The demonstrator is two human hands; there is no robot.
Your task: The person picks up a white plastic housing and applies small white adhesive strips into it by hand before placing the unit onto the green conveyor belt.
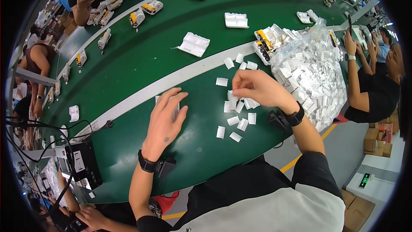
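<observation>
Head view. My right grip (262, 88): turned leftward, thumb and forefinger pinching a small white piece (232, 99); loose white pieces (242, 124) just below. My left grip (165, 118): unclenched, fingers spread, palm down over a white part (177, 111), contact hidden; table (201, 163) beneath.

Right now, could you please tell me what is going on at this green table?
The person's right hand seems to pinch a small white piece above others scattered on the table. The left hand is over a white part, mostly hidden beneath it. A clear plastic bag of white pieces lies to the right.
</observation>
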